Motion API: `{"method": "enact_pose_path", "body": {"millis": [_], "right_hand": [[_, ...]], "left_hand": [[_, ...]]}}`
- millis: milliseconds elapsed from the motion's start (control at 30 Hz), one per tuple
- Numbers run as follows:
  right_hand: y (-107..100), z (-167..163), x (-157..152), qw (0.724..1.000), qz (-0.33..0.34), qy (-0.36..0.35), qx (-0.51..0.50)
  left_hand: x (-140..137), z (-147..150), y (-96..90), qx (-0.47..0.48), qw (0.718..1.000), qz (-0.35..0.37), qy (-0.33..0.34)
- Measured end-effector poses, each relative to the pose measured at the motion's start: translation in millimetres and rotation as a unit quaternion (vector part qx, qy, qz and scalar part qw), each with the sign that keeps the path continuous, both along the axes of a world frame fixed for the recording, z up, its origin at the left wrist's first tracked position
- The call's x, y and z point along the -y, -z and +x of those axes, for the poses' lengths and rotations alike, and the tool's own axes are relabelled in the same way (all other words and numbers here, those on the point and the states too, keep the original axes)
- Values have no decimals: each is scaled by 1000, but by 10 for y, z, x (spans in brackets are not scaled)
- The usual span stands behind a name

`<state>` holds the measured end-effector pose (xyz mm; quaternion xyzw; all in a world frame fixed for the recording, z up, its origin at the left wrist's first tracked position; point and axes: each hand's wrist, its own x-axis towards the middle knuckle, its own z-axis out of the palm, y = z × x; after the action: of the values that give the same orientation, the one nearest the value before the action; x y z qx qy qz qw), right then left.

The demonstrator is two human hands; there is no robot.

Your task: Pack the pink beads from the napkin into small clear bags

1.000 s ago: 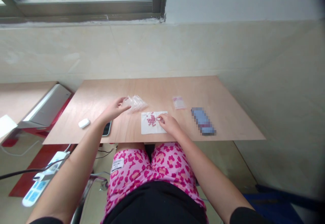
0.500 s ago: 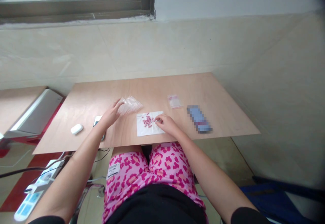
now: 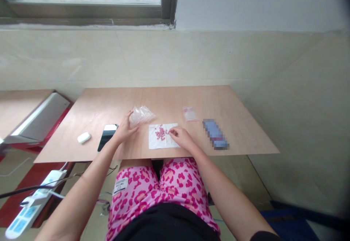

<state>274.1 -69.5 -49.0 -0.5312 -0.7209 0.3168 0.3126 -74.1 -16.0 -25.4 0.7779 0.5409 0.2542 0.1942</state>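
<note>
Small red beads (image 3: 160,133) lie in a loose heap on a white tissue (image 3: 161,144) near the front edge of the table. My right hand (image 3: 181,137) rests at the right side of the tissue, thumb and fingertips pinched beside the heap. Whatever is between those fingertips is too small to make out. On the left, my left hand (image 3: 125,128) has its fingers apart at the near left edge of a fanned pile of clear plastic bags (image 3: 142,115). It holds nothing that I can see.
A small clear bag with something pink (image 3: 189,113) lies behind the tissue. To its right is a pixelated phone-shaped object (image 3: 216,134). A dark-screened phone (image 3: 107,136) and a white earbud case (image 3: 84,138) sit left. Below the table's left side is a power strip (image 3: 35,206) with cables.
My left hand has shifted right and towards me, its fingers spreading beside the bags and uncovering more of the phone. My right hand stays pinched by the beads. The view has tilted up slightly.
</note>
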Motion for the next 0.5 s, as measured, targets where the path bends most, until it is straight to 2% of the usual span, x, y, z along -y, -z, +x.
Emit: {"method": "enact_pose_path", "body": {"millis": [67,133,200,267,400,500], "right_hand": [[-32,77,-25,1000,7,27,0],[-65,196,-72,994,40,97,28],[-87,331,-137,978,92,173,75],[-88,452,-210,961,126,213,122],[-47,600,-348,952,110,218,183],[-35,663,-428,953,97,209,198]], "left_hand": [[18,22,39,19,999,15,-22],[42,49,64,23,999,31,-33],[82,84,67,18,998,49,-38],[148,128,47,11,997,69,-39],[364,224,-45,9,994,101,-37],[573,287,-137,18,994,97,-40]]}}
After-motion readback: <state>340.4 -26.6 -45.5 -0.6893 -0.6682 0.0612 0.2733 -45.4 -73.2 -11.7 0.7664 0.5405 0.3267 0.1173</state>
